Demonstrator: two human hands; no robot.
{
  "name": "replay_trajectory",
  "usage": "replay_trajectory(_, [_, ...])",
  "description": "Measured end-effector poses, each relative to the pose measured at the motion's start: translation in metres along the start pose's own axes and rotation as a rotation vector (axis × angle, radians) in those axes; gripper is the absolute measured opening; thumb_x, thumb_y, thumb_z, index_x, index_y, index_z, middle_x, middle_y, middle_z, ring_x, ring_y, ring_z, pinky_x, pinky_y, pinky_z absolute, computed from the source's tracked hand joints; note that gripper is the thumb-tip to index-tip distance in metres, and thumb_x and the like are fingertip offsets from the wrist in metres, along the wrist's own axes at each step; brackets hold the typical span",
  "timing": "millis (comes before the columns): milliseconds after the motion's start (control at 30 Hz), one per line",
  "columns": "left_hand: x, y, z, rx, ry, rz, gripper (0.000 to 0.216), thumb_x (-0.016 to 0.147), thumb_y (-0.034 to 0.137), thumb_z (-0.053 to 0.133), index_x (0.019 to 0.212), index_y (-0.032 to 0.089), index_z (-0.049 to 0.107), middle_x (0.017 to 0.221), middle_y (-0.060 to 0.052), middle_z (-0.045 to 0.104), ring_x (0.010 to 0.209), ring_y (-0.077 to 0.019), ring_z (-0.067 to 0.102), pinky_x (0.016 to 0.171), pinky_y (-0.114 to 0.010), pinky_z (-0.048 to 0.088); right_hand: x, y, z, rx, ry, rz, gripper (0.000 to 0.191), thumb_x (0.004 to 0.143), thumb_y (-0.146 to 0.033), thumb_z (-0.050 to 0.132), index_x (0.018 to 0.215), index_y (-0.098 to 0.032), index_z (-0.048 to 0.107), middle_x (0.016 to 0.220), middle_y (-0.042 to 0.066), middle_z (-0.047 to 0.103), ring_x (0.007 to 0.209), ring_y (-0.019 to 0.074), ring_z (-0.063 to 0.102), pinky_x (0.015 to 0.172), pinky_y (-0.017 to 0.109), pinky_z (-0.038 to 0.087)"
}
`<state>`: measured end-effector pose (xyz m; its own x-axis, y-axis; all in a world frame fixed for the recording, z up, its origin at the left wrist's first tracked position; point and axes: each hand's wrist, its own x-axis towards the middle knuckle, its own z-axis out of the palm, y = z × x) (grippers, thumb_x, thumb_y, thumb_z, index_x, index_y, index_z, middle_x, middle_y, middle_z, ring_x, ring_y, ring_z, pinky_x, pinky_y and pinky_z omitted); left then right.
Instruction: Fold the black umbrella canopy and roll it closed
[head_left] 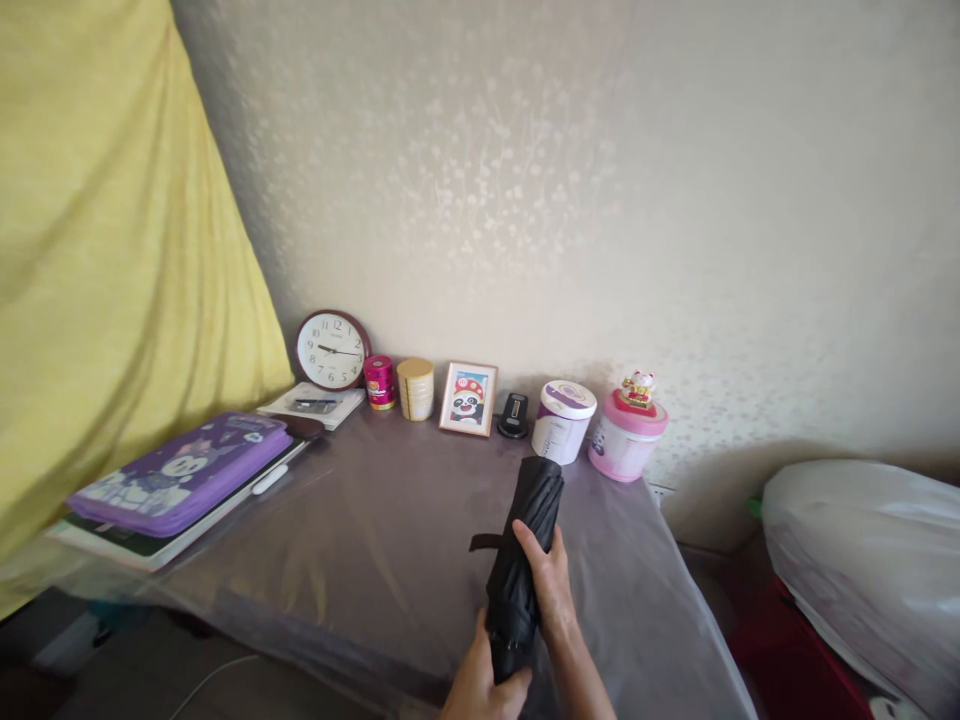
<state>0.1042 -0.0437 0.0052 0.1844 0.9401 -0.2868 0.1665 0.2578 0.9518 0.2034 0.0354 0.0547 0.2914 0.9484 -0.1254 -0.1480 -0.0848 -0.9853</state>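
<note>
A folded black umbrella [534,510] is held slantwise over the front part of the table, its top pointing away from me. My left hand [487,670] wraps round its lower end, where the handle is. Higher up, my right hand [551,580] grips the folded cloth from the right side, thumb laid across it. A short black strap [485,542] sticks out loose to the left of the umbrella. The fingers behind the umbrella are hidden.
Along the wall stand a round clock [331,350], a pink can [379,383], a yellow cup [416,390], a panda picture frame [468,400], a black device [514,415], a white tub [562,425] and a pink-lidded tub [626,445] bearing a cat figurine [639,388]. A purple case [180,475] lies left.
</note>
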Motion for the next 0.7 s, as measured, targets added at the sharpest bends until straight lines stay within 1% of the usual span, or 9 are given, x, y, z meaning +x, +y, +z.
replay_trajectory(67, [0.004, -0.011, -0.001, 0.122, 0.072, 0.023, 0.073, 0.066, 0.021, 0.059, 0.132, 0.009, 0.029, 0.106, -0.014, 0.061, 0.100, -0.0242, 0.058, 0.084, -0.028, 0.041, 0.001, 0.003, 0.001, -0.028, 0.033, -0.011, 0.056, 0.060, -0.047, 0.074, 0.103, -0.016, 0.056, 0.082, 0.002, 0.068, 0.076, 0.0215, 0.063, 0.064, 0.027, 0.050])
replay_trajectory(133, [0.005, -0.013, -0.003, 0.175, 0.094, -0.002, 0.083, 0.065, 0.021, 0.060, 0.136, 0.005, 0.020, 0.110, -0.018, 0.060, 0.106, -0.0264, 0.056, 0.087, -0.029, 0.040, 0.002, 0.005, 0.000, -0.003, 0.044, -0.002, 0.056, 0.062, -0.048, 0.073, 0.103, -0.016, 0.056, 0.082, 0.002, 0.068, 0.078, 0.0218, 0.063, 0.067, 0.028, 0.051])
replay_trajectory(233, [-0.001, 0.001, -0.007, 0.029, -0.020, 0.019, 0.082, 0.067, 0.026, 0.060, 0.137, 0.011, 0.019, 0.085, -0.007, 0.064, 0.080, -0.0212, 0.063, 0.071, -0.027, 0.044, 0.001, 0.005, -0.002, 0.104, 0.010, 0.052, 0.054, 0.064, -0.050, 0.070, 0.104, -0.015, 0.058, 0.083, 0.002, 0.068, 0.075, 0.0215, 0.064, 0.066, 0.029, 0.051])
replay_trajectory(300, [-0.005, 0.014, -0.007, -0.136, -0.185, -0.001, 0.072, 0.071, 0.030, 0.055, 0.134, 0.013, 0.025, 0.059, 0.003, 0.055, 0.054, -0.0154, 0.056, 0.056, -0.025, 0.042, 0.000, 0.003, -0.004, 0.173, -0.031, 0.100, 0.055, 0.066, -0.052, 0.068, 0.106, -0.015, 0.059, 0.083, 0.002, 0.068, 0.073, 0.0216, 0.064, 0.065, 0.030, 0.052])
replay_trajectory(367, [-0.007, 0.021, -0.006, -0.196, -0.263, -0.038, 0.064, 0.072, 0.032, 0.053, 0.130, 0.013, 0.031, 0.047, 0.008, 0.044, 0.043, -0.0126, 0.046, 0.049, -0.023, 0.037, -0.001, 0.002, -0.005, 0.184, -0.059, 0.116, 0.055, 0.068, -0.052, 0.067, 0.108, -0.015, 0.059, 0.085, 0.003, 0.068, 0.075, 0.0222, 0.064, 0.065, 0.030, 0.052])
replay_trajectory(433, [-0.006, 0.017, -0.003, -0.123, -0.183, -0.050, 0.067, 0.071, 0.031, 0.054, 0.131, 0.012, 0.030, 0.052, 0.006, 0.048, 0.047, -0.0140, 0.049, 0.050, -0.024, 0.038, 0.000, 0.001, -0.005, 0.130, -0.050, 0.090, 0.055, 0.067, -0.051, 0.068, 0.108, -0.015, 0.058, 0.087, 0.003, 0.068, 0.079, 0.0227, 0.064, 0.067, 0.030, 0.051])
replay_trajectory(500, [-0.003, 0.005, 0.000, 0.010, -0.017, -0.020, 0.077, 0.070, 0.030, 0.056, 0.136, 0.010, 0.023, 0.071, -0.003, 0.060, 0.065, -0.0197, 0.059, 0.062, -0.027, 0.043, 0.001, 0.004, -0.004, 0.056, -0.014, 0.043, 0.056, 0.065, -0.049, 0.071, 0.108, -0.016, 0.057, 0.089, 0.003, 0.068, 0.082, 0.0227, 0.063, 0.069, 0.029, 0.051])
replay_trajectory(567, [0.000, -0.009, 0.001, 0.150, 0.113, 0.013, 0.084, 0.070, 0.030, 0.057, 0.139, 0.005, 0.017, 0.092, -0.014, 0.064, 0.087, -0.0266, 0.062, 0.077, -0.031, 0.043, 0.002, 0.007, -0.002, 0.004, 0.023, 0.008, 0.056, 0.063, -0.048, 0.073, 0.106, -0.016, 0.057, 0.089, 0.003, 0.068, 0.083, 0.0222, 0.063, 0.070, 0.028, 0.050])
replay_trajectory(700, [-0.001, -0.012, -0.003, 0.246, 0.135, 0.014, 0.084, 0.071, 0.031, 0.057, 0.139, 0.004, 0.016, 0.097, -0.018, 0.065, 0.093, -0.0304, 0.061, 0.081, -0.035, 0.041, 0.003, 0.012, -0.001, 0.036, 0.045, 0.024, 0.055, 0.059, -0.046, 0.076, 0.102, -0.016, 0.058, 0.084, 0.002, 0.069, 0.077, 0.0212, 0.063, 0.065, 0.027, 0.050])
